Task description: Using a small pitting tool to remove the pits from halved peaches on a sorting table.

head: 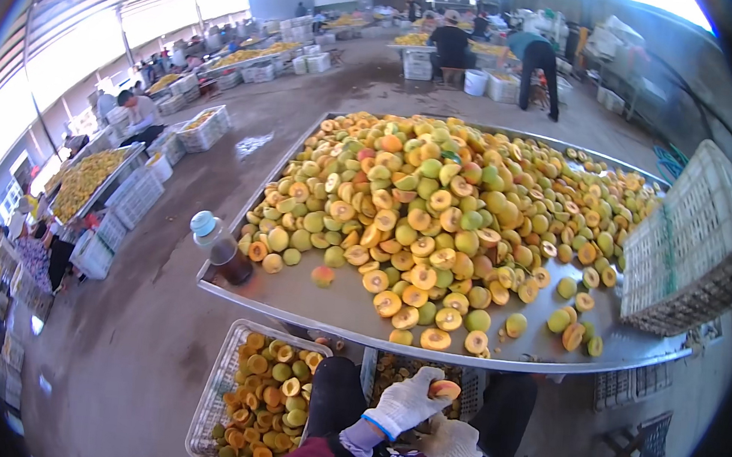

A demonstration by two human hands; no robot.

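Observation:
My left hand [409,396], in a white knitted glove, grips a peach half [445,390] above my lap. Just below it is my right hand [454,447], also gloved; its fingers are blurred and partly hidden, so whether they hold anything is unclear. Between my knees stands a plastic crate [474,392] with dark bits, apparently pits, in it. Left of my leg, a white plastic crate [207,403] holds hollowed peach halves [269,395]. In front of me, a large heap of cut peaches [419,213] lies on a metal-topped table [321,309], many halves still with their stones.
A bottle of dark liquid [225,253] stands at the table's left corner. On the right side a white crate [680,247] leans tilted on the table. A folding stool [636,443] is on the floor at right. Several people work at other fruit tables [89,181] farther off.

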